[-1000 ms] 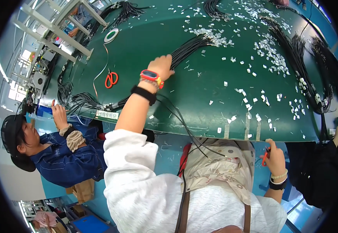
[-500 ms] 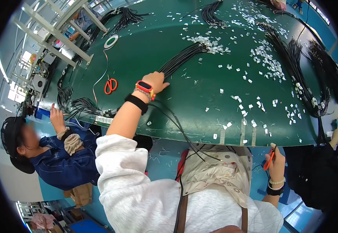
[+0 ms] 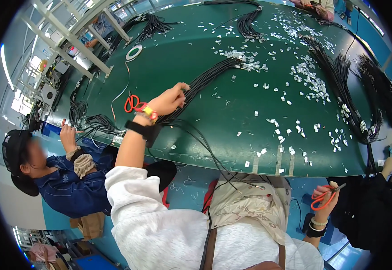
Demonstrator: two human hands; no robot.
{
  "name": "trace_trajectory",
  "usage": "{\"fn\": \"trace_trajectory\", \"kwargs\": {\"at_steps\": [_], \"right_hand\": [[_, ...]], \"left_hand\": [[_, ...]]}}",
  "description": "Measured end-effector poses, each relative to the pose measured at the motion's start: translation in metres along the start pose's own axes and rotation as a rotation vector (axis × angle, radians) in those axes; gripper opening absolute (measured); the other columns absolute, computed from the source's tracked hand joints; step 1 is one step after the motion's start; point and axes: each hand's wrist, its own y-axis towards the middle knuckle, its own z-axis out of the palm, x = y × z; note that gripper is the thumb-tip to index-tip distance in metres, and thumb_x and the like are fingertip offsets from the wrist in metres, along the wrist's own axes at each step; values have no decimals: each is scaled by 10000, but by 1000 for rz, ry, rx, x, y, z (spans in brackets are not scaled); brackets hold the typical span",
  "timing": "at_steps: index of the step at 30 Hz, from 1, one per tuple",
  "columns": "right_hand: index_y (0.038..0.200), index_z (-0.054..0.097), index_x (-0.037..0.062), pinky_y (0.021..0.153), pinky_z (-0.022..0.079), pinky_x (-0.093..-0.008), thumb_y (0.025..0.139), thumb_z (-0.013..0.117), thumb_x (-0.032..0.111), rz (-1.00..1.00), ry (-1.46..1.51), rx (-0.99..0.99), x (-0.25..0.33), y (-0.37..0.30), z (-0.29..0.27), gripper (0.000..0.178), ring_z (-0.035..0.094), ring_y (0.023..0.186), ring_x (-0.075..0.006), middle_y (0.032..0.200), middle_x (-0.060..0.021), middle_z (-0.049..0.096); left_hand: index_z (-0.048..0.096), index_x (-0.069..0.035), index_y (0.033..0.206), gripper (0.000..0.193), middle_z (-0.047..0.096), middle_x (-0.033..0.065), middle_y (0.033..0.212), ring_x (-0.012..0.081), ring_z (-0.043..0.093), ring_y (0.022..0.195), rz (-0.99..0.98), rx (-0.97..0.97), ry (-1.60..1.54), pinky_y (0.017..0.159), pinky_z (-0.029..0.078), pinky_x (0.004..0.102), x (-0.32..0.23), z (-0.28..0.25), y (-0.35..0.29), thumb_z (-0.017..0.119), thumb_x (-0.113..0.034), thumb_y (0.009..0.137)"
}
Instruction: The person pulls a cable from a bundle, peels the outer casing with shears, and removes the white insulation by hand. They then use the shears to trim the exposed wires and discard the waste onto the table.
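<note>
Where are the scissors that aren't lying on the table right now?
In the head view, the red-handled scissors are at lower right, in the person's right hand, below the near edge of the green table, beside a co-worker's black clothing.

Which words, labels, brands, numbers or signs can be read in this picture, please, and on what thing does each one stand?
Beige apron: printed lettering on its folds; I leave the wording unquoted.
White label at the near edge of the green table: too small and unclear to read.
White scraps on the table: too small to tell whether they carry print.
I can make out no other readable text.
</note>
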Motion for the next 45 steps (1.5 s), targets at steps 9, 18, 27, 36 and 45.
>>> {"fn": "trace_trajectory", "kwargs": {"at_steps": [9,18,27,36,45], "right_hand": [[1056,426,30,592,489,-242,756,653,125,47,3,220,19,25,74,388,592,641,-144,845,-124,611],[1070,432,30,642,466,-224,803,581,36,56,184,189,11,23,135,306,579,745,-130,952,-149,605],[1090,413,24,605,450,-205,792,568,-29,32,262,128,10,28,143,340,574,797,-123,1023,-154,587],[850,365,62,682,469,-245,732,609,-83,83,313,273,37,41,191,308,585,782,-145,855,-129,617],[789,336,66,721,469,-279,688,634,-111,-306,66,372,49,28,205,361,583,776,-188,775,-125,623]], "left_hand": [[483,-37,1135,352,572,16,764,62,534,678,-46,535,-851,544,430,246,-84,11,18,584,-187,833],[485,-60,1024,375,578,79,818,208,568,691,601,469,72,583,443,322,-160,71,21,635,-279,761],[469,-49,990,231,564,119,684,278,568,618,391,122,106,561,443,368,-176,147,18,543,-192,823],[489,1,998,166,537,111,543,265,552,487,120,135,-482,476,417,353,-219,107,-38,430,-29,845],[512,16,1017,188,545,69,518,151,543,442,-28,119,-632,425,412,253,-217,106,-48,412,-22,862]]}}
